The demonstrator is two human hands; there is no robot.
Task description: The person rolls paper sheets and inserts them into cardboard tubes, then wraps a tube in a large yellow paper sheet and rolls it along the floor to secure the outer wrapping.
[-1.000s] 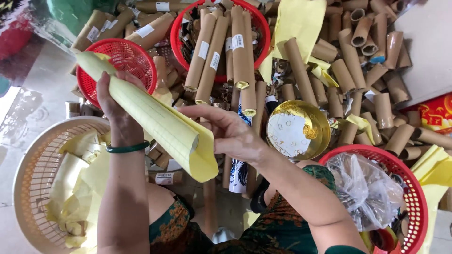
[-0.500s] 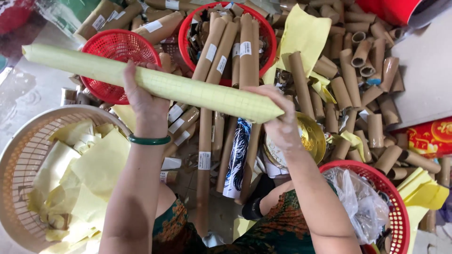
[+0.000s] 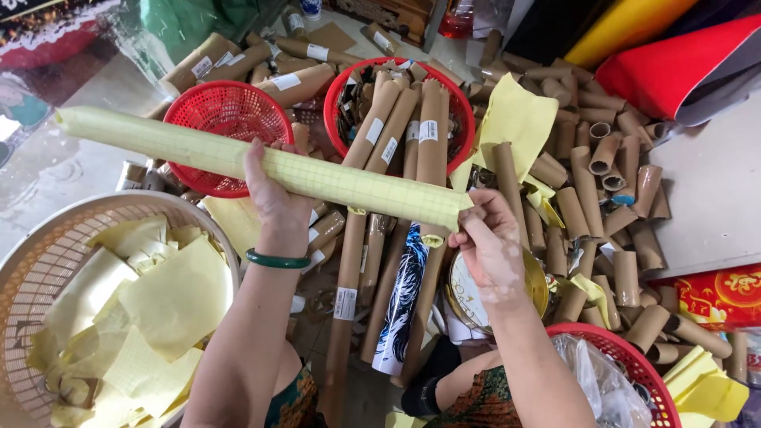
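So I've got this long pale-yellow gridded paper roll held across in front of me, above the pile of brown cardboard tubes. My left hand is wrapped around its middle from underneath, and my right hand is pinching the near end, fingertips right at the edge of the paper.

What worries me: the far end sticks way out past my left hand over the small red mesh basket, so if that hold slackens the roll probably tips and swings down into it. And the pinch at the end looks like it could crease or tear the outer sheet, or let it start unwinding.

Hard to tell whether there's a cardboard core inside, since my right fingers cover that end. The big pale basket with yellow paper scraps is cut off at the left edge, and the red basket by my right elbow is only partly visible.
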